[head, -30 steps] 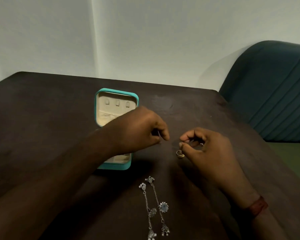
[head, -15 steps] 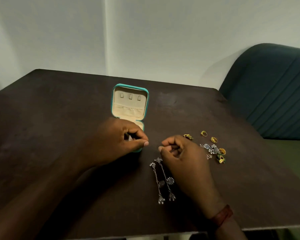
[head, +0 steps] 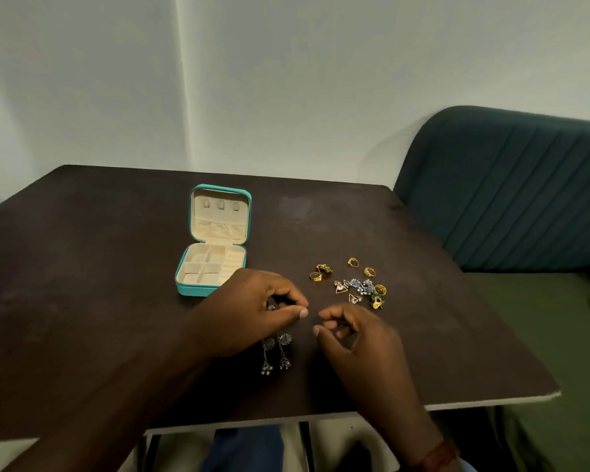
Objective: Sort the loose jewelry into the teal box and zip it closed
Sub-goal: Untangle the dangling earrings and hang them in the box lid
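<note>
The teal box lies open on the dark table, its cream compartments showing nothing inside and its lid tilted back. My left hand is in front of the box and pinches the upper ends of two long silver earrings, whose lower parts trail toward me from under it. Just to the right, my right hand has loosely curled fingers and nothing visible in them. Loose jewelry sits right of the box: gold rings and a silver cluster.
The dark table ends in a pale front edge near my body. A teal ribbed chair back stands beyond the table's right side, with a green surface below it. A plain wall is behind.
The view has pulled back, bringing the jewelry pile into sight. My left hand has moved from the box onto the earrings' upper ends. My right hand's pinch has loosened.
</note>
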